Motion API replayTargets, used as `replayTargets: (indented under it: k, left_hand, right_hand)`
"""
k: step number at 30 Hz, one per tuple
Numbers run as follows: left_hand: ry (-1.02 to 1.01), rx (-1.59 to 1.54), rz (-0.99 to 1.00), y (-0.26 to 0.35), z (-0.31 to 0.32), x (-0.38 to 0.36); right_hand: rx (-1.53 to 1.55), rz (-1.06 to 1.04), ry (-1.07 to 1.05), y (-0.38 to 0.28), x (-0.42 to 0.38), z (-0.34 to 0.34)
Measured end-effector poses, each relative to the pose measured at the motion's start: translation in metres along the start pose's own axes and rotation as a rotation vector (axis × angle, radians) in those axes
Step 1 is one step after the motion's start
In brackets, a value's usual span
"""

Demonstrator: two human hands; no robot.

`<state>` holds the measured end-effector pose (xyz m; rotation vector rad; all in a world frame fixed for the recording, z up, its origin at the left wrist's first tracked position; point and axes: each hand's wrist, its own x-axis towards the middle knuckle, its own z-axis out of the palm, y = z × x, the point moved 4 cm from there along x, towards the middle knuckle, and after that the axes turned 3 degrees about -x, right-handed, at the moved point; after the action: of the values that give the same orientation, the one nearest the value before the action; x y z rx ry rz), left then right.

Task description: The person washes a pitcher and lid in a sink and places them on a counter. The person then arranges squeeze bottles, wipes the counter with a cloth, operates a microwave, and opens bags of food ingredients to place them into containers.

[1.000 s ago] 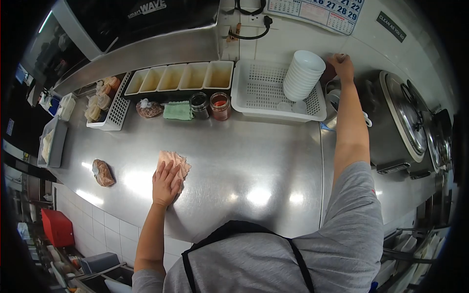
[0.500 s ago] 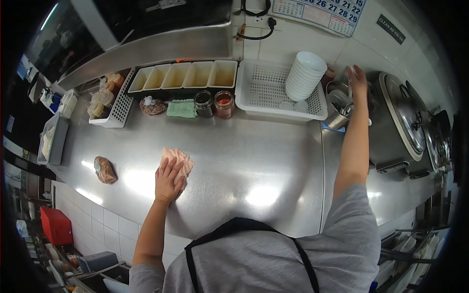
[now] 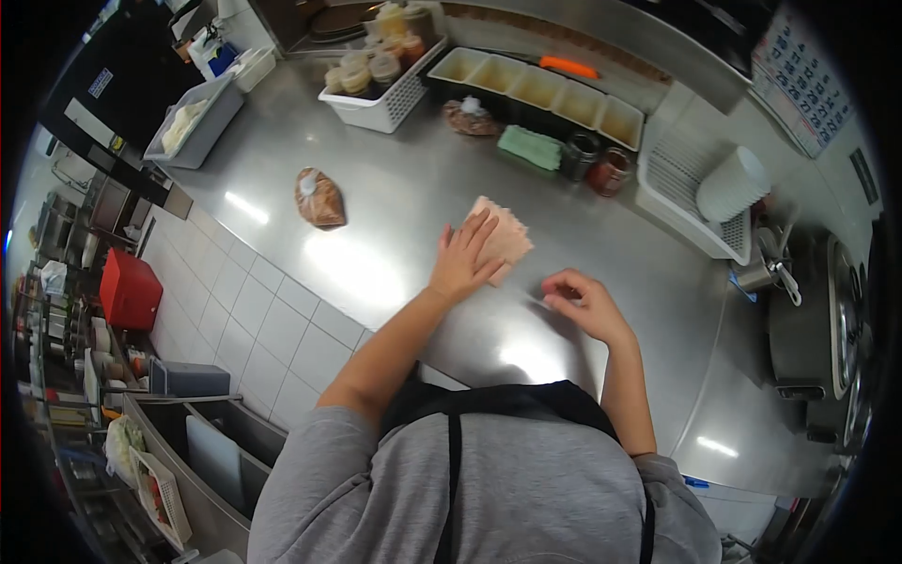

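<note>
Pressing flat, L hand (image 3: 462, 258) lies open on pink cloth (image 3: 503, 237) on steel counter (image 3: 376, 216). R hand (image 3: 581, 303) just beside it, fingers curled, can't tell if holding anything.

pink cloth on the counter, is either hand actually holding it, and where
The left hand lies flat on the near end of the pink cloth, pressing rather than gripping. The right hand is curled beside it; whether it holds anything cannot be told.
</note>
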<state>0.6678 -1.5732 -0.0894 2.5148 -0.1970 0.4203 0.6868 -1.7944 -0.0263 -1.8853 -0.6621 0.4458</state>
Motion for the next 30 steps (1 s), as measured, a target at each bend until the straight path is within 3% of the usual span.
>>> replayTargets:
  k: [4, 6, 9, 10, 12, 13, 14, 17, 20, 22, 24, 25, 27, 30]
  left_hand:
    - [0.235, -0.057, -0.09, -0.045, -0.062, -0.006]
    - [0.305, 0.019, -0.04, -0.091, -0.11, -0.012]
    - [0.534, 0.129, -0.056, -0.178, -0.181, -0.024]
    - [0.529, 0.123, -0.061, -0.2, -0.195, -0.025]
    - [0.448, 0.037, -0.329, -0.24, -0.218, -0.025]
    - [0.257, 0.133, -0.376, -0.255, -0.217, -0.022]
    - [0.244, 0.13, -0.36, -0.259, -0.221, -0.02]
    - [0.153, 0.147, -0.308, -0.257, -0.224, -0.005]
    - [0.271, -0.043, -0.22, -0.231, -0.225, -0.002]
    - [0.318, -0.482, -0.127, -0.201, -0.217, 0.001]
    - [0.114, -0.476, -0.171, -0.164, -0.203, 0.0]
    - [0.114, -0.48, -0.104, -0.145, -0.196, -0.002]
    - [0.082, -0.505, -0.03, -0.114, -0.184, -0.006]
    - [0.027, -0.579, -0.039, -0.088, -0.165, -0.021]
  right_hand:
    - [-0.083, 0.01, -0.066, -0.012, 0.034, 0.054]
    - [0.026, 0.05, 0.052, -0.008, 0.055, 0.07]
    - [-0.113, 0.079, 0.22, -0.014, 0.089, 0.097]
    - [-0.229, 0.064, 0.301, -0.019, 0.096, 0.105]
    - [-0.349, 0.041, 0.297, -0.016, 0.112, 0.127]
    - [-0.474, 0.008, 0.296, -0.018, 0.116, 0.135]
    - [-0.471, 0.02, 0.312, -0.022, 0.117, 0.139]
    - [-0.669, 0.186, 0.313, -0.03, 0.118, 0.137]
    - [-0.663, 0.385, 0.194, -0.029, 0.118, 0.128]
    - [-0.384, 0.286, 0.155, -0.043, 0.132, 0.14]
    - [-0.164, -0.078, 0.213, -0.091, 0.141, 0.158]
    - [-0.164, -0.077, 0.223, -0.103, 0.143, 0.166]
    - [0.362, -0.101, 0.099, -0.117, 0.143, 0.184]
    - [0.275, -0.014, 0.183, -0.081, 0.141, 0.196]
